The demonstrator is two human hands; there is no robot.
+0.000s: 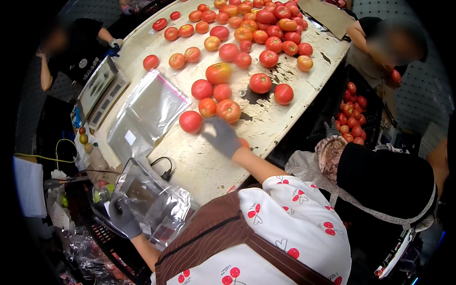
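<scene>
Right grip (pixel 222 137) beside red tomato (pixel 191 122)

Before you, the worn white table (pixel 202 164) carries tomatoes (pixel 260 83), clear plastic bags (pixel 154 107), a black cable (pixel 166 175), a grey device (pixel 99 90) and cardboard (pixel 327 17).

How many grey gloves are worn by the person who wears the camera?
2. One is on the left hand, at a clear plastic bag; one is on the right hand, near a red tomato. Neither is hidden.
</scene>
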